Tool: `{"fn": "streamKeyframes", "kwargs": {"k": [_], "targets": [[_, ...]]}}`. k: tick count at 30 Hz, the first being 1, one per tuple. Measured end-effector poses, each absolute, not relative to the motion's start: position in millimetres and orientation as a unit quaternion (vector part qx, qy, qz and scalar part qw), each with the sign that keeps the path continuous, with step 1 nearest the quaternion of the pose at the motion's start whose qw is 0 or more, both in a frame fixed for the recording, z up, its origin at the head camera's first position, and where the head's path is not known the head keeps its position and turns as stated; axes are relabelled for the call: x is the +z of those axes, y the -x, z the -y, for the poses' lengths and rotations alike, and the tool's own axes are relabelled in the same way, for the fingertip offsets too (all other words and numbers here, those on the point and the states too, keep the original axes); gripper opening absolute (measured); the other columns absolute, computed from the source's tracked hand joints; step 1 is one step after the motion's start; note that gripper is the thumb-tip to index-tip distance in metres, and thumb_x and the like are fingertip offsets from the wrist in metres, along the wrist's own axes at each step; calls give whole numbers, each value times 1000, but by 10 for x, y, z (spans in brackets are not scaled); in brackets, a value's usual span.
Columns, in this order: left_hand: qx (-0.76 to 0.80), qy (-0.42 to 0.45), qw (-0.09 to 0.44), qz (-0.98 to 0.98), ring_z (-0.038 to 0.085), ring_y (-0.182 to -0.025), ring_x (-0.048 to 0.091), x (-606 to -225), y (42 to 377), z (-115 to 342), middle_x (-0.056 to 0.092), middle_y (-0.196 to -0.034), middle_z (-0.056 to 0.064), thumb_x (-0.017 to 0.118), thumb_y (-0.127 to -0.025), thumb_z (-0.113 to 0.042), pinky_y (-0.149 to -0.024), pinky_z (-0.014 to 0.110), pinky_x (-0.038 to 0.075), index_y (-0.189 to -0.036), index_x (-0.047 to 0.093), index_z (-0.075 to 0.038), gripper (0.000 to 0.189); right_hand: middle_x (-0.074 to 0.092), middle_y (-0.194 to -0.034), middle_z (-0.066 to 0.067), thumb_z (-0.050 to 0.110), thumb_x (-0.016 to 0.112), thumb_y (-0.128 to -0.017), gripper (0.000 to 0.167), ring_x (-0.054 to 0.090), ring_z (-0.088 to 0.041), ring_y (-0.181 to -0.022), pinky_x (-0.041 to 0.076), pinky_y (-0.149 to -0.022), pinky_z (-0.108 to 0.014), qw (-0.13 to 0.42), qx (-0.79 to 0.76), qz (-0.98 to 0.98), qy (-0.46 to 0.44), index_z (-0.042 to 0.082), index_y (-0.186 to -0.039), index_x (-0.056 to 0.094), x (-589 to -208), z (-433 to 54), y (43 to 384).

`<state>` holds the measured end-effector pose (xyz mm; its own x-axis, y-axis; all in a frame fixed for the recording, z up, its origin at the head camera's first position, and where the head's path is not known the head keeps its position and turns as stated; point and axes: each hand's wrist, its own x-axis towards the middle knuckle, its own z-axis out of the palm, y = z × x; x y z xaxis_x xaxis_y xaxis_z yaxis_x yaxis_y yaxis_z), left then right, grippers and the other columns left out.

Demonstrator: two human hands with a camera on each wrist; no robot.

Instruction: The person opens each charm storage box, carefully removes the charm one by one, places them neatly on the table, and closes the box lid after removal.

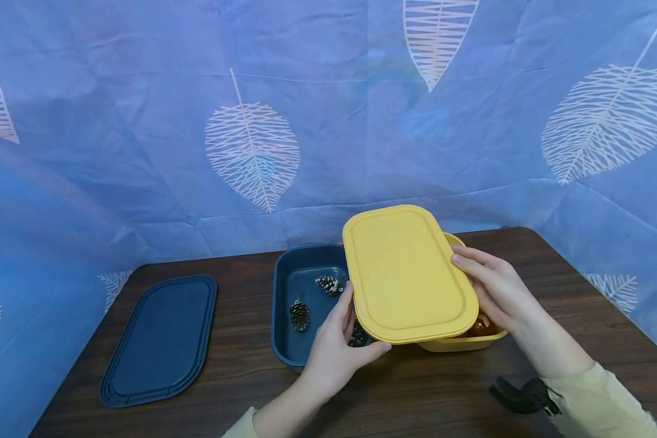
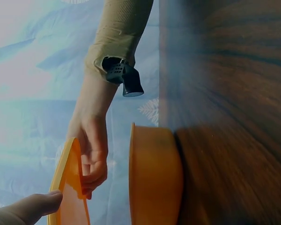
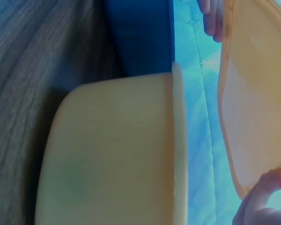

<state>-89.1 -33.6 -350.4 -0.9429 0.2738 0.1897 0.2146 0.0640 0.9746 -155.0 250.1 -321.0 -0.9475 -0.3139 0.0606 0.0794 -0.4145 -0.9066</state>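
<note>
Both hands hold a yellow lid (image 1: 410,274) by its two long sides, raised above the yellow box (image 1: 460,345). My left hand (image 1: 334,347) grips the lid's left edge near its front corner, thumb (image 2: 42,205) at the rim. On the opposite edge, my right hand (image 1: 493,283) pinches the lid, its fingers curling underneath. In the right wrist view a gap shows between the box (image 3: 112,150) and the lid (image 3: 257,93). Brown glossy contents (image 1: 483,326) peek out at the box's right side; the lid hides the rest.
Left of the yellow box stands an open dark blue box (image 1: 285,304) holding several pine cones (image 1: 299,315). A dark blue lid (image 1: 161,340) lies flat on the left of the brown wooden table (image 1: 241,340). Behind hangs a blue cloth (image 1: 328,152) with white leaf prints.
</note>
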Motion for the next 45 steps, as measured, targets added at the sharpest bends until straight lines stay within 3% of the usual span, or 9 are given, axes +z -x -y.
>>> {"fn": "streamKeyframes", "kwargs": {"k": [11,25,29,36,45], "targets": [[657,-158,37,-736,14,-140,23,-3472,852,658,17,-157,2,82,-77,-16,-104,29,30,-154,15,-11,102,64,-107,-11,7,39,-103,25,67,-19,-92,54,-79,-31,164,-817,-529,163,-3,-120,55,-3182,-2215,1609],[647,-121,22,-753,17,-141,22,-3421,771,1202,23,-155,6,83,-75,-15,-104,28,29,-152,22,-10,98,63,-109,-12,10,46,-102,38,67,-19,-92,54,-78,-31,131,-807,-559,135,-13,-131,39,-3083,-1598,1634],[612,-98,-10,-785,22,-140,27,-3332,761,1320,28,-153,7,82,-77,-20,-104,30,31,-150,29,-15,90,62,-109,-13,10,45,-102,37,66,-18,-92,54,-78,-31,127,-805,-559,151,-14,-130,40,-3086,-1472,1643],[592,-93,-105,-793,22,-114,52,-3204,859,1421,50,-128,8,77,-81,-8,-91,26,47,-136,52,-10,60,61,-110,-14,7,47,-100,33,64,-18,-94,53,-80,-29,133,-806,-556,151,-14,-125,44,-3090,-1174,1622],[592,-101,-118,-791,20,-97,59,-3035,963,1386,59,-108,13,72,-85,-4,-83,23,51,-126,62,-4,43,59,-114,-18,4,48,-98,30,63,-19,-97,52,-84,-30,160,-804,-546,173,-13,-123,46,-3119,-750,1568]]}}
